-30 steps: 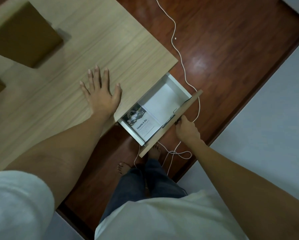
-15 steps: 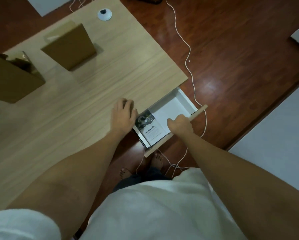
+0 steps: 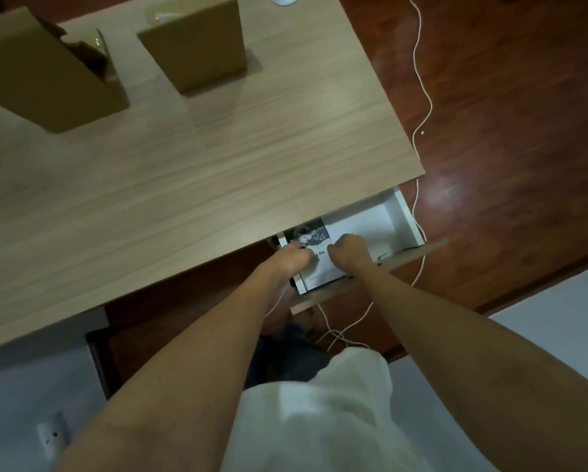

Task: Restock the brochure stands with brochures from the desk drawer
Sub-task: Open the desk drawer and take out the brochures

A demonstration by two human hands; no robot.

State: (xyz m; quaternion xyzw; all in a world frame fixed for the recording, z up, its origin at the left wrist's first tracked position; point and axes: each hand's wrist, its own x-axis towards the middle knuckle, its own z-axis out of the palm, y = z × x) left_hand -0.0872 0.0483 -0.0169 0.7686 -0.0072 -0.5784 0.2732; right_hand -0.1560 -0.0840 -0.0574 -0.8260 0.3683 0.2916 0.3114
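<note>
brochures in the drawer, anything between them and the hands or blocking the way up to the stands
Nothing visible does. Both the left hand and the right hand are already on the brochures in the open drawer. The desk between drawer and cardboard stands is bare; only the desk edge overhangs the drawer's back.

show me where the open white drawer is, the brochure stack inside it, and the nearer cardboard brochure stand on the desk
open white desk drawer [image 3: 399, 218]: head view, bare right inner wall.
black-and-white printed brochure stack [image 3: 311, 235]: head view, dark photo at top.
brown cardboard brochure stand [image 3: 197, 46]: head view, flat back face.
</note>
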